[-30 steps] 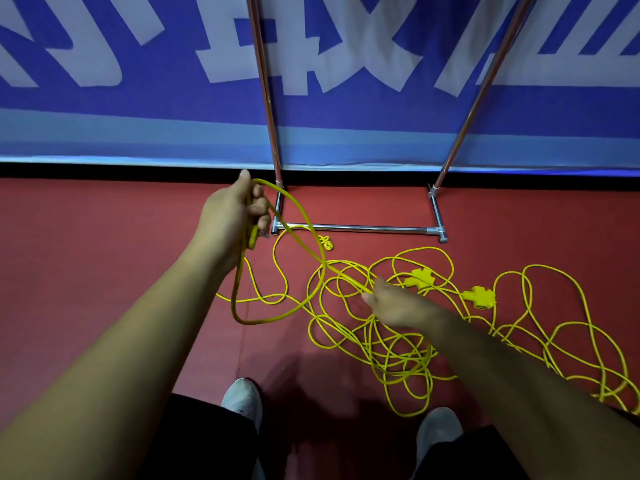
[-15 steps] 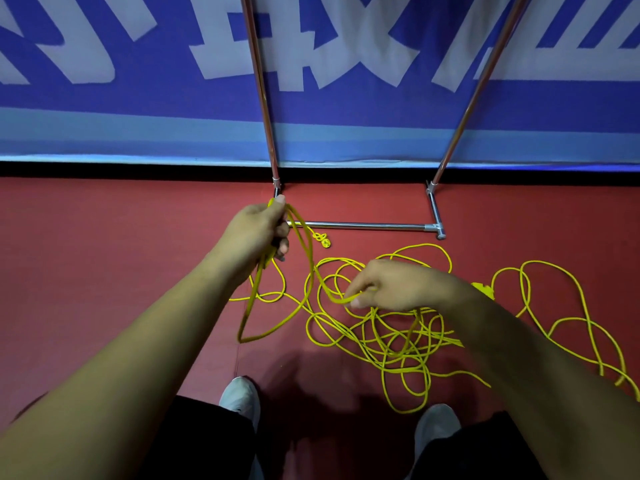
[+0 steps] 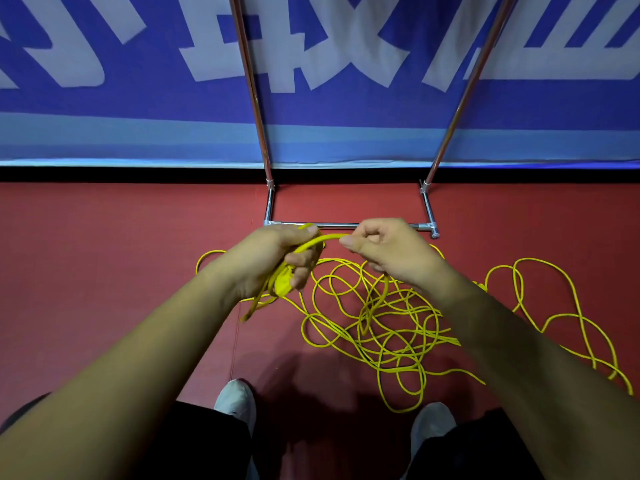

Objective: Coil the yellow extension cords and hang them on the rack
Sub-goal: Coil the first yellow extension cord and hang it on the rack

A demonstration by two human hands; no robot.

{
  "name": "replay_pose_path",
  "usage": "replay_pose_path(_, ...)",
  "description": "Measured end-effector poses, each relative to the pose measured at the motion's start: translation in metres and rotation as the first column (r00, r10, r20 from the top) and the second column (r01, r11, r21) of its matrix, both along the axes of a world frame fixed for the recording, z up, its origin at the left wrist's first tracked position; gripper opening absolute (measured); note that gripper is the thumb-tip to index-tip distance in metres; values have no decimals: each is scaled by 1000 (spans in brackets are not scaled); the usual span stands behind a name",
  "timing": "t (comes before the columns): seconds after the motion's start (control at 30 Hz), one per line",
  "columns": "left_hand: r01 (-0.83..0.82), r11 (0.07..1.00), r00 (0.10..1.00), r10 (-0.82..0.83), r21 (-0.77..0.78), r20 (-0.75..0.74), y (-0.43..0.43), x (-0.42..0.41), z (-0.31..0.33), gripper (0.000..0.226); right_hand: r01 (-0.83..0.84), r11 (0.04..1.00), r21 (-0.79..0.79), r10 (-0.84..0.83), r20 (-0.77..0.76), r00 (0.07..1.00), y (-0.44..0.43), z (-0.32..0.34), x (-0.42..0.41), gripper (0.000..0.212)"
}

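Observation:
A tangle of yellow extension cord (image 3: 391, 327) lies spread on the red floor in front of me and out to the right. My left hand (image 3: 273, 261) grips a small bundle of cord loops with a yellow plug in the palm; short loops hang below it. My right hand (image 3: 388, 251) pinches a strand of the same cord, which arcs between the two hands. The metal rack (image 3: 346, 224) stands just beyond my hands, its base bar on the floor and two poles (image 3: 252, 88) rising out of view.
A blue banner wall (image 3: 138, 109) with large white characters closes off the far side behind the rack. My two white shoes (image 3: 237, 400) stand at the near edge of the cord pile. Bare red floor (image 3: 104, 254) extends to the left.
My right hand has risen from the pile and moved left to the left hand, bringing a strand with it. The hanging loop under the left hand has become shorter.

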State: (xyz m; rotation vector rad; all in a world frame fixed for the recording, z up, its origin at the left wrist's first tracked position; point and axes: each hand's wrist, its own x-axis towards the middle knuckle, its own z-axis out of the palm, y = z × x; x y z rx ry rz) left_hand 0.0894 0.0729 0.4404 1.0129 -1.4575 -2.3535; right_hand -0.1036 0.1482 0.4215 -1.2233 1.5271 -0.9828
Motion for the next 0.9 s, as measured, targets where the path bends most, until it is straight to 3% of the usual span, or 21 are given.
replay_pose_path(0.07,-71,989,994,80,130,-68,-6,3,1,29,-75,995,70,86,-168,982,-1,-9,-15,23)
replay_pose_path(0.17,-144,973,982,163,181,-96,-17,12,3,31,-170,970,176,209,-230,951,2,-24,-34,22)
replay_pose_path(0.27,-93,994,996,93,53,13,-21,22,7,28,-31,996,89,36,-52,998,2,-22,-33,19)
replay_pose_path(0.33,-50,999,996,50,-2,78,-20,26,10,25,8,1000,-5,-8,-13,1000,1,-9,-24,15)
replay_pose_path(0.47,52,998,996,-49,-40,74,-12,24,10,25,-287,956,-65,262,-261,929,4,15,9,13)
replay_pose_path(0.6,122,991,992,-124,-58,-29,-1,18,9,33,-276,952,-134,226,-304,926,4,22,27,15)
replay_pose_path(0.67,28,999,986,-24,22,-166,-6,20,11,34,-285,958,-35,254,-358,899,1,15,8,19)
replay_pose_path(0.77,-79,975,953,135,207,-273,-21,31,17,36,-293,925,240,376,-492,785,4,-11,-32,17)
replay_pose_path(0.8,-79,974,954,136,214,-267,-25,35,19,35,-261,925,275,369,-497,786,6,-20,-42,17)
replay_pose_path(0.9,-31,998,995,36,56,-97,-28,44,22,26,-160,968,194,219,-333,917,7,-29,-50,14)
